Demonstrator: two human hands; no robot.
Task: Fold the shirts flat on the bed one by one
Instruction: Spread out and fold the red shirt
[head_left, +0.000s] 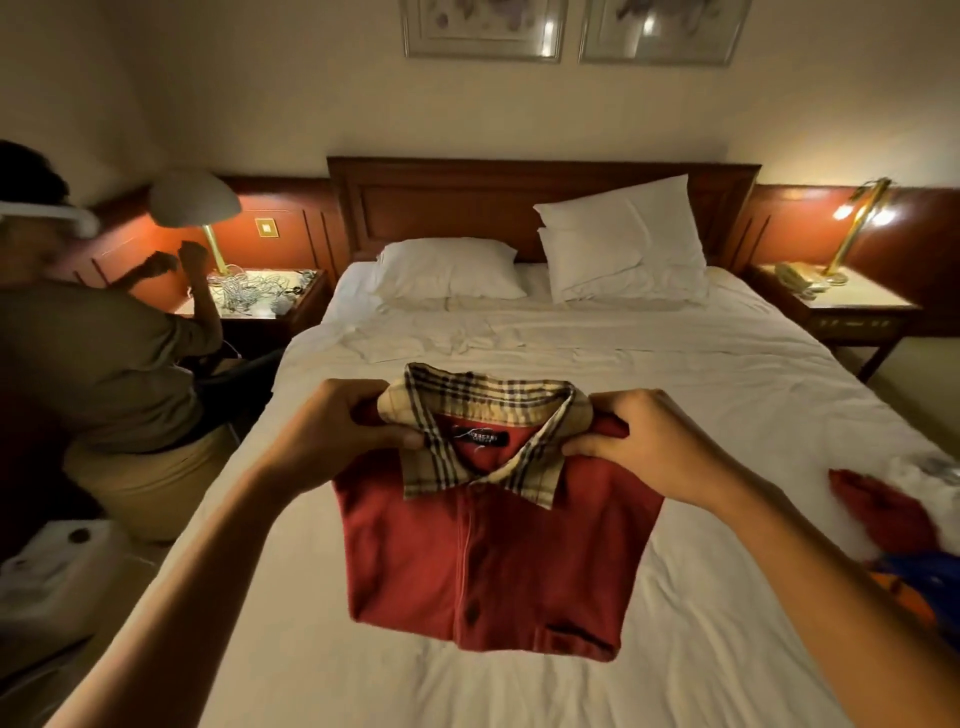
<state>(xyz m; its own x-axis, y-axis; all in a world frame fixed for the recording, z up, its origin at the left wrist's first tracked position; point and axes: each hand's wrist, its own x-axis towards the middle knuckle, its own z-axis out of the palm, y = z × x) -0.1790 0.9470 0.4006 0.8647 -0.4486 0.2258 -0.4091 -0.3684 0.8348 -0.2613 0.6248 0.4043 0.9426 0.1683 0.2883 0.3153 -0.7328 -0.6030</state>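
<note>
The left hand (337, 426) and right hand (649, 441) each have a closed grip, pinching a shoulder of the folded red shirt (493, 561) beside its checked collar (488, 405). The shirt is buttons-up over the middle of the bed (727, 675). Bunched clothes (883, 519) lie at the bed's right edge, and pillows (447, 267) at its head end.

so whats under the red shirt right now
Only the white bed sheet shows around the folded red shirt, held by the left hand and right hand at its plaid collar. Anything directly beneath it is hidden by the fabric.
</note>
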